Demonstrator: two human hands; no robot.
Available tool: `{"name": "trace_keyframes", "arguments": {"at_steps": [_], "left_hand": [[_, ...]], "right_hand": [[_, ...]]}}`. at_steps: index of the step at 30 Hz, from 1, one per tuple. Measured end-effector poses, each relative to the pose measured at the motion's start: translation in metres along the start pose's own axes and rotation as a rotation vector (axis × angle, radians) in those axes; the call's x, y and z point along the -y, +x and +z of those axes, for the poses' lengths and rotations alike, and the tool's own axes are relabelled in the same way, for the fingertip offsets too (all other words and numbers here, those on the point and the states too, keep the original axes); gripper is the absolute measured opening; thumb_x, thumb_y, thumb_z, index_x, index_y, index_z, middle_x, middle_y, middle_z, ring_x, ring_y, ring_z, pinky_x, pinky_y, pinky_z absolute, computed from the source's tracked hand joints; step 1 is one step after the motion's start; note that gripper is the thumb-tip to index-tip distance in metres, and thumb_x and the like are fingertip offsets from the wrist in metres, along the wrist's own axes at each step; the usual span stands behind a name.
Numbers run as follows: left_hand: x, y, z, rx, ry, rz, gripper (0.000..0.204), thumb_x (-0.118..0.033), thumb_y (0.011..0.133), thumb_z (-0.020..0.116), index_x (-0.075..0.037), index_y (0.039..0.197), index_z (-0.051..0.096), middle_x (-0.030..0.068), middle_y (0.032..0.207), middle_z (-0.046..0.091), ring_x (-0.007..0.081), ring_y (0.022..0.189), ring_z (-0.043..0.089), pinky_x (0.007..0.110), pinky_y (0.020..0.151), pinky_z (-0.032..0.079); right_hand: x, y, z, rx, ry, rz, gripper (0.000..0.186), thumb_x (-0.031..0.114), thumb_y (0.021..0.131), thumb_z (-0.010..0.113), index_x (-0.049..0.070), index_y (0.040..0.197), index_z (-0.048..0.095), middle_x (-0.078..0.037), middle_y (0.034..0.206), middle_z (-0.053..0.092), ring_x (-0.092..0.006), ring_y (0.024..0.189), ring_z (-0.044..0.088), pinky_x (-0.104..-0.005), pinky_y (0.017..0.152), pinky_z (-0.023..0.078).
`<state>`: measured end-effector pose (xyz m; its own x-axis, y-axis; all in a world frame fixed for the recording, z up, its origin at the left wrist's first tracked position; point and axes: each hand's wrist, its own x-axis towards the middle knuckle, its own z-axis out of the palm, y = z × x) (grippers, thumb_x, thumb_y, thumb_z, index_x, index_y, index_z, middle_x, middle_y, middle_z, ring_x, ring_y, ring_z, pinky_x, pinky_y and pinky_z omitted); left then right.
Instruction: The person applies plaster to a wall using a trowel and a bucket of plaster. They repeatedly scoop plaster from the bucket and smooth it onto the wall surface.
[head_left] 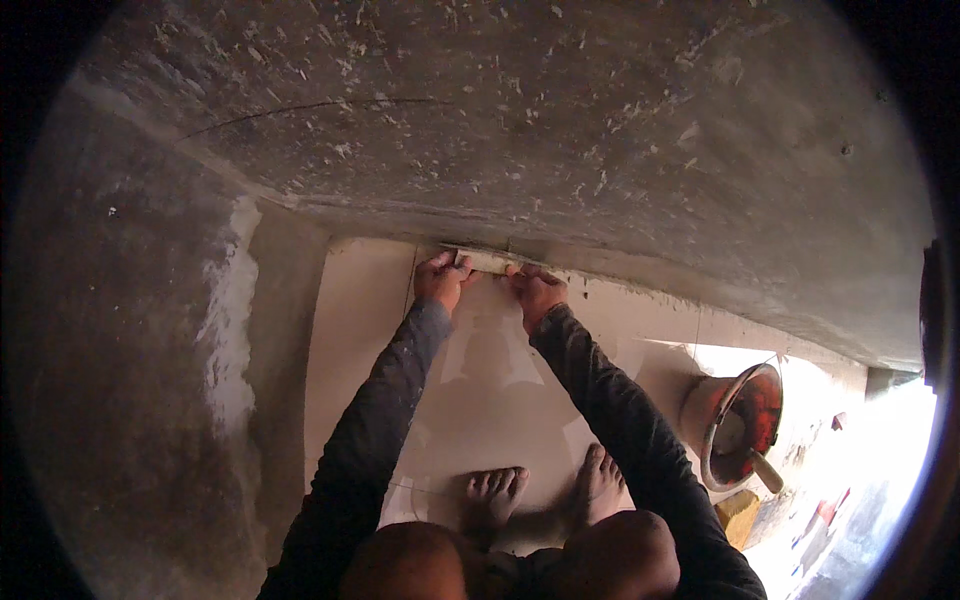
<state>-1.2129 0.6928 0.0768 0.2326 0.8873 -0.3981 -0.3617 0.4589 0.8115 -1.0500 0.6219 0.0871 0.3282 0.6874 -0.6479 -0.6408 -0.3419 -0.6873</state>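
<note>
A narrow, pale tile strip (488, 261) lies along the foot of the far wall, where the wall meets the floor. At its left end, the fingers of my left hand (441, 277) are bent around its near edge. My right hand (540, 290) grips the strip's right end, thumb and fingers pressed on it. Both arms, in dark sleeves, reach forward over the glossy, pale tiled floor (480, 420). Whether the strip touches the wall along its whole length cannot be made out.
The far wall (560, 130) is rough grey plaster; another grey wall (130, 330) rises at the left. To the right stands a bucket (703, 410) with a tool handle (766, 471) over its rim, beside a yellow block (738, 516). My bare feet (602, 484) are on the tiles.
</note>
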Motion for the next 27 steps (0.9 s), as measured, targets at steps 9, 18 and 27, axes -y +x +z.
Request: {"name": "trace_keyframes", "arguments": {"at_steps": [9, 18, 27], "left_hand": [[-0.053, -0.05, 0.015, -0.051, 0.011, 0.212, 0.01, 0.003, 0.088, 0.065, -0.005, 0.088, 0.059, 0.0045, 0.101, 0.062, 0.0177, 0.096, 0.064, 0.041, 0.086, 0.059], [0.004, -0.028, -0.005, 0.046, -0.023, 0.049, 0.013, 0.002, 0.091, 0.063, 0.004, 0.103, 0.062, 0.0082, 0.111, 0.06, 0.021, 0.104, 0.062, 0.042, 0.093, 0.059], [-0.025, -0.033, 0.022, 0.031, 0.103, 0.074, 0.008, 0.002, 0.089, 0.066, 0.004, 0.092, 0.058, 0.0068, 0.103, 0.06, 0.0191, 0.096, 0.064, 0.04, 0.091, 0.059]], "right_hand": [[0.04, -0.077, 0.021, 0.18, 0.017, -0.37, 0.017, 0.006, 0.085, 0.075, -0.005, 0.095, 0.067, -0.007, 0.094, 0.068, -0.0166, 0.085, 0.066, -0.0296, 0.083, 0.055], [-0.005, -0.015, -0.007, 0.009, -0.011, -0.046, 0.023, 0.009, 0.086, 0.076, -0.006, 0.101, 0.067, -0.01, 0.098, 0.068, -0.0168, 0.088, 0.066, -0.0291, 0.08, 0.055], [0.025, -0.04, -0.002, 0.038, -0.037, -0.269, 0.025, 0.007, 0.086, 0.075, -0.009, 0.103, 0.067, -0.011, 0.096, 0.07, -0.0172, 0.088, 0.066, -0.029, 0.082, 0.053]]}}
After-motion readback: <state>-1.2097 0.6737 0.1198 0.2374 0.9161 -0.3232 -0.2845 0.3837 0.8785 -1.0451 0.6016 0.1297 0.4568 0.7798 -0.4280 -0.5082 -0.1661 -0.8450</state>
